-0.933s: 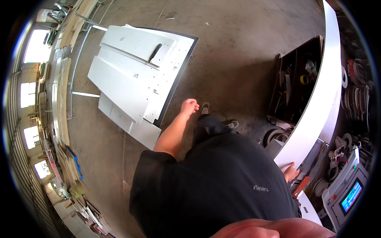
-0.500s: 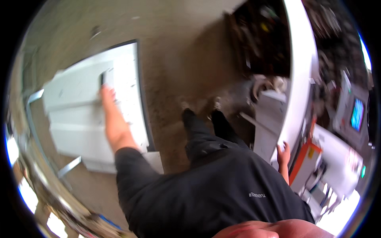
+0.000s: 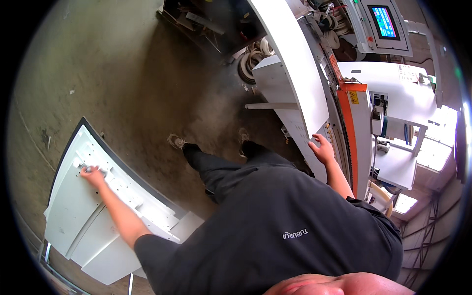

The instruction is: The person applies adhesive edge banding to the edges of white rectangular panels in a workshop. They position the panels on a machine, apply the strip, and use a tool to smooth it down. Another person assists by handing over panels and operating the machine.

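Observation:
My left hand (image 3: 93, 175) is on a stack of white panels (image 3: 73, 204) at the left. Its fingers are curled around something small at the upper panel's surface, which I cannot make out. At the right, my right hand (image 3: 323, 150) has its fingers apart beside the near end of a long white board (image 3: 300, 69). Its fingertips are at the board's edge; whether they press on it I cannot tell. The board lies along a machine with an orange guard (image 3: 355, 142).
A control screen (image 3: 384, 22) stands at the upper right, near a white machine cover (image 3: 393, 91). Coiled edging rolls (image 3: 250, 64) sit below a dark shelf (image 3: 216, 24) at the top. A support bar (image 3: 272, 106) sticks out from the machine toward my feet.
My view has swung to the right, so the panel stack sits lower left. My left hand has moved over the stack; the dark object at its fingers earlier no longer shows clearly.

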Demonstrator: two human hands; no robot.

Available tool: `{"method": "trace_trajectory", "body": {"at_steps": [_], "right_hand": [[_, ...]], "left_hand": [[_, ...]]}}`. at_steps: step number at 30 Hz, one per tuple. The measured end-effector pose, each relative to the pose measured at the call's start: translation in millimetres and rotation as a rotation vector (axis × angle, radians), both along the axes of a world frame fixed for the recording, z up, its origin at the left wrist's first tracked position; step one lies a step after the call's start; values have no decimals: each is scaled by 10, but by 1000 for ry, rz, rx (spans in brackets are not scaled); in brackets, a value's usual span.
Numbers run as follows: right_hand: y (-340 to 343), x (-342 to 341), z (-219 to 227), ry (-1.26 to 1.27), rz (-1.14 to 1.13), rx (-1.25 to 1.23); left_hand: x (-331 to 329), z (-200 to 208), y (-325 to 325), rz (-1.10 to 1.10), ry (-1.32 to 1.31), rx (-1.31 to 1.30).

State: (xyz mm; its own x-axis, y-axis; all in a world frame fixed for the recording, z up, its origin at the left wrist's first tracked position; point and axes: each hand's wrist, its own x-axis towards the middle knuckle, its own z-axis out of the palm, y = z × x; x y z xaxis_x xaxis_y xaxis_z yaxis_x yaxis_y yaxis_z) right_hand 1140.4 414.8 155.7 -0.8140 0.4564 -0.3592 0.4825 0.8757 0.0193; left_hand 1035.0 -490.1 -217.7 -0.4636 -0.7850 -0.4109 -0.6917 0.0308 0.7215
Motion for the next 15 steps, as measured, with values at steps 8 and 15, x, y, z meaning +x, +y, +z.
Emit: {"method": "trace_trajectory", "body": {"at_steps": [8,15], "right_hand": [[1379,-203,-455,154,64,62],[2949,-917,-1117,476,151,-21]], "left_hand": [[-99,1028,4772,-160,312,932],[477,2032,8213,-554,178,1117]]}}
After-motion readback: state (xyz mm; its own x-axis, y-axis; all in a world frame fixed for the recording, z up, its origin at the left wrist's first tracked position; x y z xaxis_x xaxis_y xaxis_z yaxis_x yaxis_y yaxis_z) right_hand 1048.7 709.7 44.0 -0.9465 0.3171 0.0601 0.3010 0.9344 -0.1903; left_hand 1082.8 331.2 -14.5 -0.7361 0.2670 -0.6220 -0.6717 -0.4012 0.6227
